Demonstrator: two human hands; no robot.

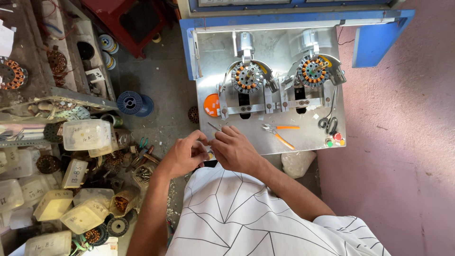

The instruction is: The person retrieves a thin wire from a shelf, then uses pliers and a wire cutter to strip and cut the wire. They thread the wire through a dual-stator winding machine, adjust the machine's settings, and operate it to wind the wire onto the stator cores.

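Both hands [211, 152] pinched around small part [210, 154]

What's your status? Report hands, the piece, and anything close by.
Left hand and right hand pinched together on a small yellowish piece at the metal plate edge. Orange-handled pliers lie just right.
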